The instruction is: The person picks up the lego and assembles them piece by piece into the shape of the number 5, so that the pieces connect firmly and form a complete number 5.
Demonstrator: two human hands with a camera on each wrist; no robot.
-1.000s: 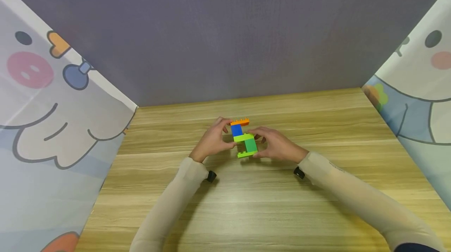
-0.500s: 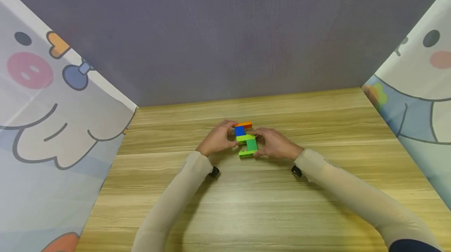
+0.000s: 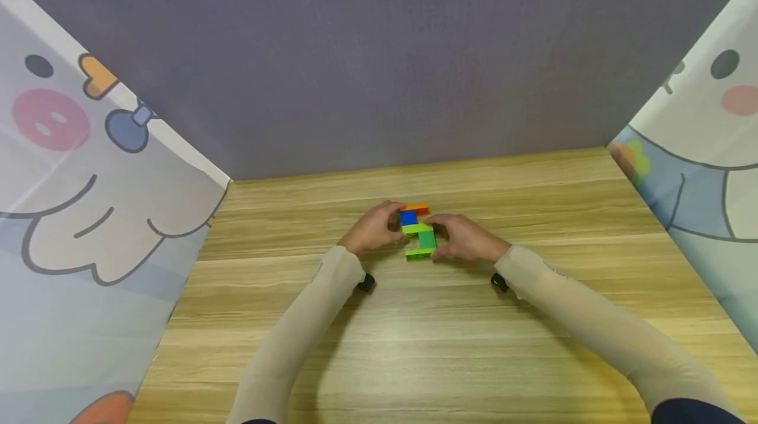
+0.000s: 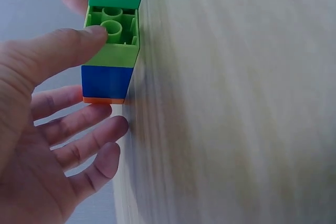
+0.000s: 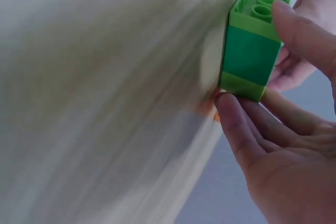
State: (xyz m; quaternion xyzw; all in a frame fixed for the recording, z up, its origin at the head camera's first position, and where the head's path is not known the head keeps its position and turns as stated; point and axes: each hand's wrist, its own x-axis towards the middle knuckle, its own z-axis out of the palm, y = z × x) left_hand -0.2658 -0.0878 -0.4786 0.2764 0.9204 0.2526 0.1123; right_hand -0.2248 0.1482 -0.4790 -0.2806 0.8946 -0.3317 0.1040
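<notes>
A zigzag stack of toy building bricks lies on its side on the wooden table (image 3: 450,332), at or very near its surface. From the far end come an orange brick (image 3: 420,209), a blue brick (image 3: 408,218), a lime brick (image 3: 417,229), a green brick (image 3: 426,239) and a second lime brick (image 3: 419,254). With its thumb on the middle lime brick and fingertips at the orange end, my left hand (image 3: 373,228) pinches the far half. My right hand (image 3: 468,238) spans the green brick, thumb against the hollow underside of the near lime brick (image 5: 254,24), fingers at the middle one.
A grey wall (image 3: 379,81) rises behind the table's far edge. Cartoon-printed panels stand to the left (image 3: 118,187) and right (image 3: 705,167). Each wrist carries a small black device (image 3: 367,282).
The brick stack has been lowered from a tilted pose to lie flatter, and has shifted slightly right. My left hand has moved right along with it; my right hand stays nearly in place.
</notes>
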